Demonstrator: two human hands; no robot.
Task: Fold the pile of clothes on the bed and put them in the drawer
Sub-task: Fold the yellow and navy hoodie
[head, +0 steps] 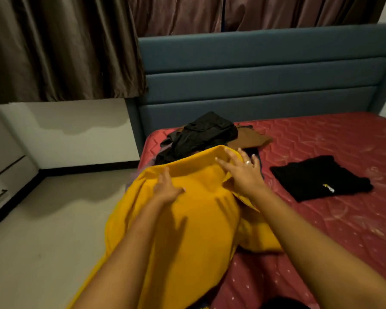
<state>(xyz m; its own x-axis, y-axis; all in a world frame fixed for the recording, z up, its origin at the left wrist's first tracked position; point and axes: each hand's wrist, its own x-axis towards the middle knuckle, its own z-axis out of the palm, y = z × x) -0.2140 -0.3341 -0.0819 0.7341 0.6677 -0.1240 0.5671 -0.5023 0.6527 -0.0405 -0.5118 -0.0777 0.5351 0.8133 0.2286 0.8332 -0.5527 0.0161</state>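
Over on the bed's [332, 230] left side, left hand [167, 189] and right hand [243, 175] lie flat, fingers spread, on the yellow garment [187, 230]. Soft, floppy, light I'd guess, so pinch the corners.

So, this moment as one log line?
fold yellow garment | left hand flat on it | right hand at top edge | black shirt folded
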